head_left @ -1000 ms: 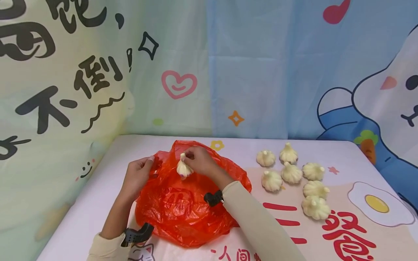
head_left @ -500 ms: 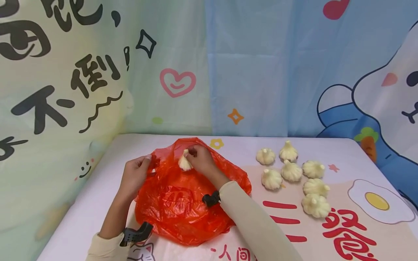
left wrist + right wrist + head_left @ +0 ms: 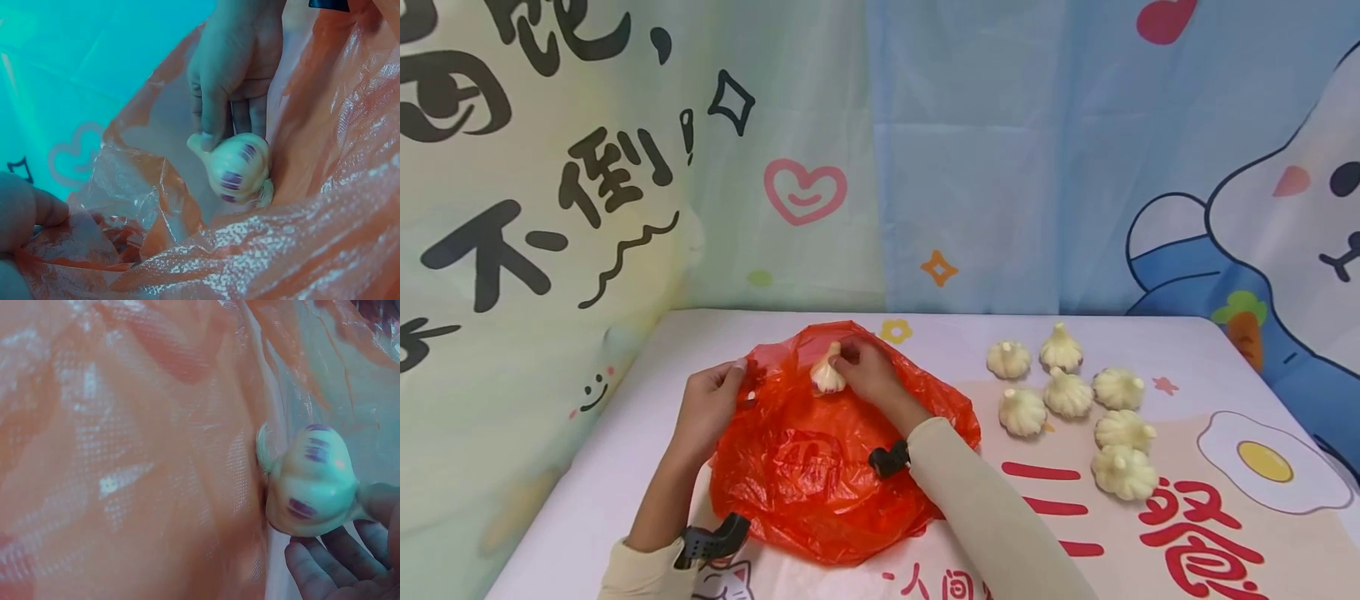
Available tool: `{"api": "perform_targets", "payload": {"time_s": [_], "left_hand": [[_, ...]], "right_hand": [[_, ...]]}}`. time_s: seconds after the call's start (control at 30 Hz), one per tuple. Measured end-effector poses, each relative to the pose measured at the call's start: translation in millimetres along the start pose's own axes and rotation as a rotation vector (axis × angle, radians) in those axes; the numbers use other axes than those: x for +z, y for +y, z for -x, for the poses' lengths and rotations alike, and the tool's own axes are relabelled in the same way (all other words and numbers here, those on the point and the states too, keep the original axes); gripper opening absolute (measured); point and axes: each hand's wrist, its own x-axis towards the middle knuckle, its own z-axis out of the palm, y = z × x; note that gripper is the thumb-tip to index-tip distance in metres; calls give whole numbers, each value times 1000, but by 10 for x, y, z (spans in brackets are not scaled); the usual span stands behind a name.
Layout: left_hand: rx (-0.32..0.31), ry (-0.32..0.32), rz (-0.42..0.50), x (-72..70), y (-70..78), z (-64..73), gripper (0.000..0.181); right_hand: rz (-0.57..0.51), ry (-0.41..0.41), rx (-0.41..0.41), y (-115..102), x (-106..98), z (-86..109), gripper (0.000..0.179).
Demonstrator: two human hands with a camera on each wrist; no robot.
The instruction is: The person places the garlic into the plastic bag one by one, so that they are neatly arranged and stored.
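A red plastic bag [image 3: 820,475] lies crumpled on the table, its mouth held up at the far side. At the bag's left rim my left hand [image 3: 711,404] pinches the film between thumb and fingers. My right hand [image 3: 868,375] holds a garlic bulb [image 3: 827,375] by its stem at the bag's mouth. In the left wrist view, the garlic bulb [image 3: 240,169] shows purple streaks and a tuft of roots, with the red film around it. From the right wrist, the thumb and fingers [image 3: 331,562] are seen around the stem end of the bulb.
Several pale garlic bulbs [image 3: 1069,393] sit in a loose group on the right half of the table. The printed tablecloth [image 3: 955,350] meets a patterned curtain [image 3: 970,167] at the back edge. Black wrist cameras [image 3: 715,540] sit on both wrists.
The garlic bulb in my right hand has shifted slightly to the right and turned, showing its purple-streaked side. My left hand keeps its hold on the bag's rim. The camera view has drifted slightly.
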Motion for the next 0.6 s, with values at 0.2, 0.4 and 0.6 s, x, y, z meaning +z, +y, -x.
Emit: {"api": "perform_targets", "payload": {"time_s": [0.2, 0.4, 0.6], "left_hand": [[1, 1, 7, -3, -15, -1, 52], [2, 5, 8, -33, -17, -6, 53], [4, 7, 10, -36, -6, 1, 53]], "right_hand": [[50, -29, -71, -42, -32, 25, 32], [74, -74, -80, -71, -50, 62, 53], [122, -50, -83, -126, -71, 87, 61]]}}
